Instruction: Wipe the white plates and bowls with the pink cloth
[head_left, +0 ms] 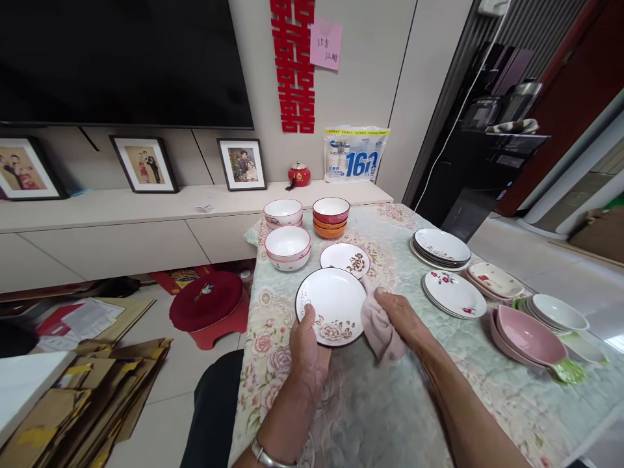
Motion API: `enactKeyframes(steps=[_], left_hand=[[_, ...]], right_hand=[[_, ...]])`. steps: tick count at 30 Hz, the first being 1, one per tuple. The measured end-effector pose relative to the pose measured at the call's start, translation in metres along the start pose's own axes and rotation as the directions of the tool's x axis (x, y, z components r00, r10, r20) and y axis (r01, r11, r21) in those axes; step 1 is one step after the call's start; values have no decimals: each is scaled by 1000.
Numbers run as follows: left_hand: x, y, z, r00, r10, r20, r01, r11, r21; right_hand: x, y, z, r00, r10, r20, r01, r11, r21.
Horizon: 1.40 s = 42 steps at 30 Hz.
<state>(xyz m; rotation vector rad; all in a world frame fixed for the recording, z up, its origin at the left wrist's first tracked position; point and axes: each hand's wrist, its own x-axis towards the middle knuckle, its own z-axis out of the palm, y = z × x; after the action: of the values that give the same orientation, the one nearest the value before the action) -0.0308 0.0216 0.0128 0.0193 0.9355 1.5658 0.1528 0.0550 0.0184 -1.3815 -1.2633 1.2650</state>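
Note:
A white plate [331,299] with a dark rim and brown flowers is held over the table by my left hand [308,341], thumb on top and the other fingers mostly hidden beneath. My right hand [397,315] grips a pale pink cloth [380,328], which touches the plate's right edge. Just behind, a smaller white plate [344,257] with a brown flower lies on the floral tablecloth [275,325]. White bowls with red rims [287,244] stand in stacks beyond it, beside a stack of red and orange bowls [330,211].
On the right sit stacked dark-rimmed plates [441,246], flowered plates [454,296], square dishes [494,279], small bowls [559,312] and pink leaf-handled bowls [531,335]. A red stool [207,302] and flattened cardboard [97,390] are on the floor at left. A low cabinet [131,208] runs along the wall.

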Motion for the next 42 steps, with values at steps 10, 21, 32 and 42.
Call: enactKeyframes(steps=[10,21,32,42], left_hand=[[-11,-4,6,994,-99,37,94,990,103],[-15,-13,5,975,-159,159,129,975,180],[-13,-10,8,958,-265,107,256,963,89],[-15,-21,6,918,-335,212,321,942,98]], right_hand=[[4,3,2,880,-466,-94,330,741,-584],[-10,-4,38,884,-400,240,419,455,-786],[-12,-15,25,943,-265,200,314,518,-796],[-9,-11,47,842,-472,261,508,533,-676]])
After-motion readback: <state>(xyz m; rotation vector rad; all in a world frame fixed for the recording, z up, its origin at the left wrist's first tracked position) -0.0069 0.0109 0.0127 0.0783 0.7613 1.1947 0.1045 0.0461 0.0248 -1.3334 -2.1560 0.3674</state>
